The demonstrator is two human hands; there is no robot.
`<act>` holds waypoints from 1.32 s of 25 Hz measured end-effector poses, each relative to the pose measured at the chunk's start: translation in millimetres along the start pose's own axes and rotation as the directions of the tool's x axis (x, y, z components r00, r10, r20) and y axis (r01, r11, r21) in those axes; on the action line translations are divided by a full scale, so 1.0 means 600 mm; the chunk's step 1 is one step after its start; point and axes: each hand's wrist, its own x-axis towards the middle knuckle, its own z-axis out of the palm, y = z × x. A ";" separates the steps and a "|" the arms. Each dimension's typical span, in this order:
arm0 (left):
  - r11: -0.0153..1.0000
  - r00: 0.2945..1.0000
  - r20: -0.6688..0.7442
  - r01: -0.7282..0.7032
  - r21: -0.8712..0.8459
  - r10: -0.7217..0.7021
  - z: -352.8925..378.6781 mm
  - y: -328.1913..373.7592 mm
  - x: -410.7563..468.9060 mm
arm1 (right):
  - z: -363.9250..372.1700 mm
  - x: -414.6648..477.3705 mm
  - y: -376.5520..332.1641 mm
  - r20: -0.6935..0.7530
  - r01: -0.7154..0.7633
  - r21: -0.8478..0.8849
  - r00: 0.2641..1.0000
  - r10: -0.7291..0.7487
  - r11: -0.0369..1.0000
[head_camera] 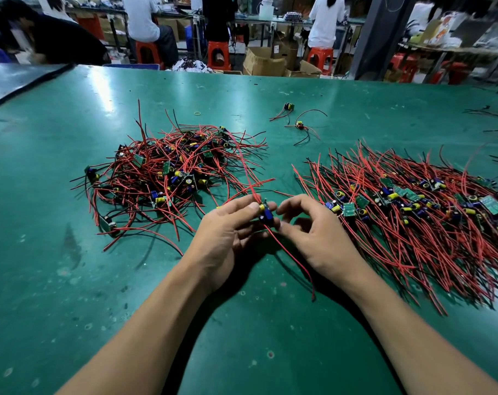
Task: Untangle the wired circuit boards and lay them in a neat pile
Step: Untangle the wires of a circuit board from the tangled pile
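A tangled heap of small circuit boards with red and black wires (168,178) lies on the left of the green table (71,280). On the right, a combed pile of boards (413,206) lies with its wires all running the same way. My left hand (227,232) pinches one small board with a yellow capacitor and a blue part (265,213) between thumb and fingers. Its red wires run up toward the heap and down toward me. My right hand (313,229) hovers curled just right of that board, and whether its fingertips touch it is unclear.
Two loose wired boards (289,107) (299,125) and a small rubber band (197,112) lie farther back. More wires show at the right edge (492,112). Beyond the table stand red stools (218,54), cardboard boxes (263,62), and seated people (326,21).
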 end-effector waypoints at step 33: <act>0.987 0.962 0.246 0.091 0.135 -0.122 -0.005 -0.014 -0.005 | -0.033 0.006 -0.028 0.253 -0.357 0.583 0.933 0.255 0.729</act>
